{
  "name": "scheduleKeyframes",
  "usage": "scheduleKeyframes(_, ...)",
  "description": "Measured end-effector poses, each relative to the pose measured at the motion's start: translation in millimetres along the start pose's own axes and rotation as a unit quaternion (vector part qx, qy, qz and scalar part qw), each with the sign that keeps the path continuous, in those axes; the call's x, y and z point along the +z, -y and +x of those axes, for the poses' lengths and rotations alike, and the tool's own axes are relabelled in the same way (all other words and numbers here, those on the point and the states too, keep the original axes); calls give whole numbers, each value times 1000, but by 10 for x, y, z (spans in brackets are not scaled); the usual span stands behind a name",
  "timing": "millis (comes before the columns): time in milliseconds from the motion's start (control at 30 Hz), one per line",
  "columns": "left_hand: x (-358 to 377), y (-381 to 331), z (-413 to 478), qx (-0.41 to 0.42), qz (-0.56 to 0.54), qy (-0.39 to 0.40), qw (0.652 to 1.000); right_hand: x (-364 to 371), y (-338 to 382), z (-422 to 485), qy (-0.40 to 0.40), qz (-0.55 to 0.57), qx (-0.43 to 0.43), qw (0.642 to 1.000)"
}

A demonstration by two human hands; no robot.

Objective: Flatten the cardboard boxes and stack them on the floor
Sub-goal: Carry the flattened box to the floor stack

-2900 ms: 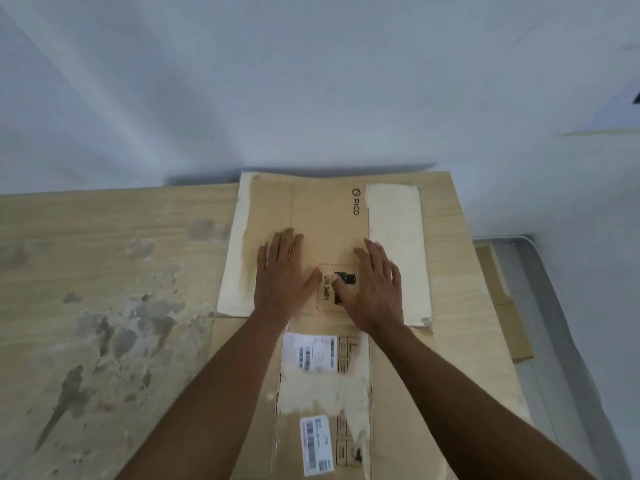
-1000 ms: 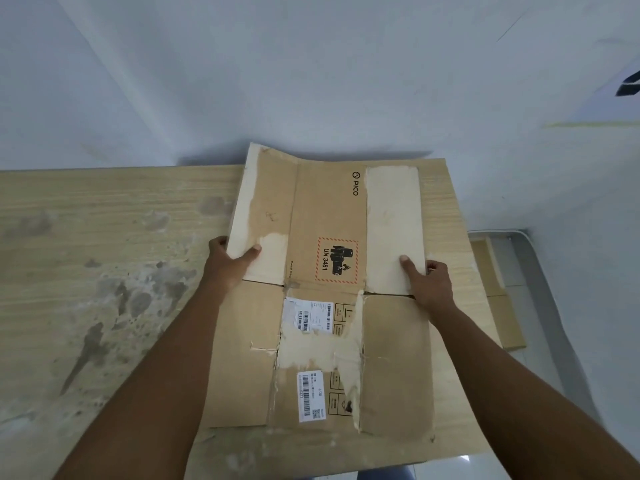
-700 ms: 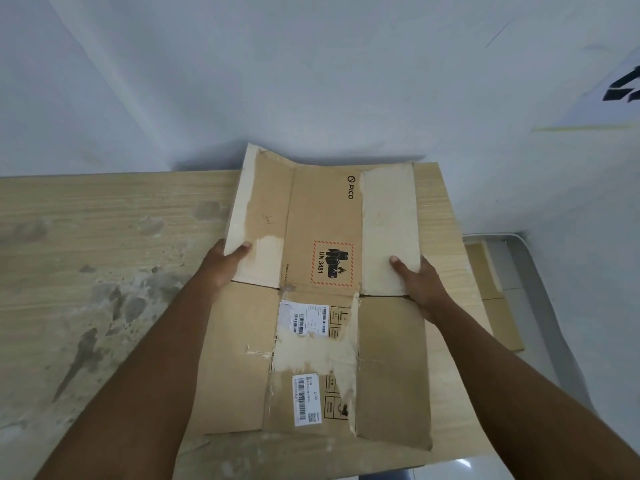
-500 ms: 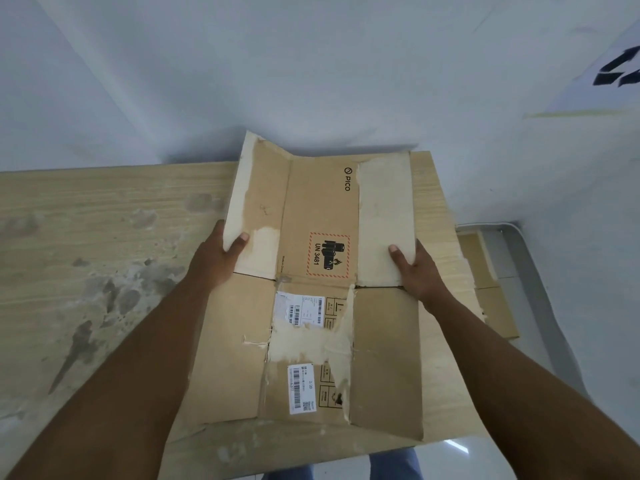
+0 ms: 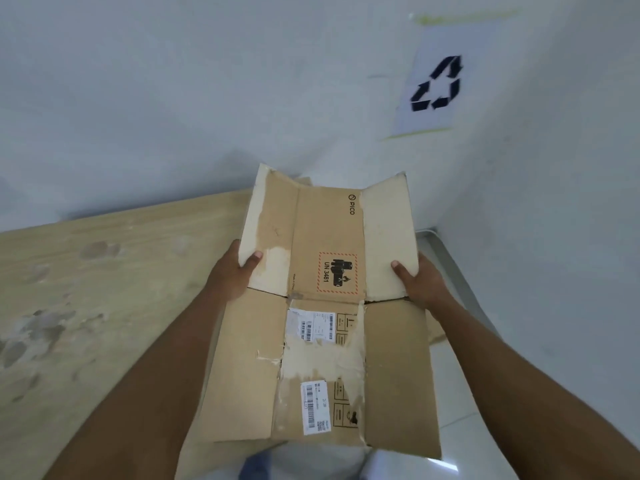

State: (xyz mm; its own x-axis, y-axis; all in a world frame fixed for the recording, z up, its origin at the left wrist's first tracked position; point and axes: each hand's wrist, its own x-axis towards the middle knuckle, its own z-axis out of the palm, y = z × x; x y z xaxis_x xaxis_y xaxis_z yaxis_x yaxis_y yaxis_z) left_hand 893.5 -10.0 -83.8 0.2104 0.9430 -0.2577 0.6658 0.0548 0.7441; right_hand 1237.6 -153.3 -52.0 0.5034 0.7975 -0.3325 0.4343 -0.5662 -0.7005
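Fingers clamped on the box: left hand pinching its left edge, right hand pinching its right edge, thumbs on top, other fingers hidden beneath. Held flattened between both, far side flaps bent upward. Left part above the table's right end, right part and near edge out over the floor. Open room only down to the right; wall close ahead and at right, bearing a recycling sign. More cardboard peeking out under the right edge, low on the floor.
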Motion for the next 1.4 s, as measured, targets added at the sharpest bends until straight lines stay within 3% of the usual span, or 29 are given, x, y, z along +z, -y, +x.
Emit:
scheduleKeyframes(300,2073,-1533,-194,54,10,63,997,-1685,-1446,-93,-94,8,93,991)
scheduleKeyframes(567,3106,-1985,261,46,1,22,999,-2069,-2078,925,-82,-18,90,992)
scheduleKeyframes(900,4616,-1622,1240,-88,-41,15,995,-1956,-3092,2894,1,-72,101,992)
scheduleKeyframes(1267,6050,-343,1817,-200,-25,-13,979,-731,-4550,4271,96,-76,95,988)
scheduleKeyframes(1400,6623,280,1932,-196,-2,-18,981,-242,-5177,4682,110,-87,75,987)
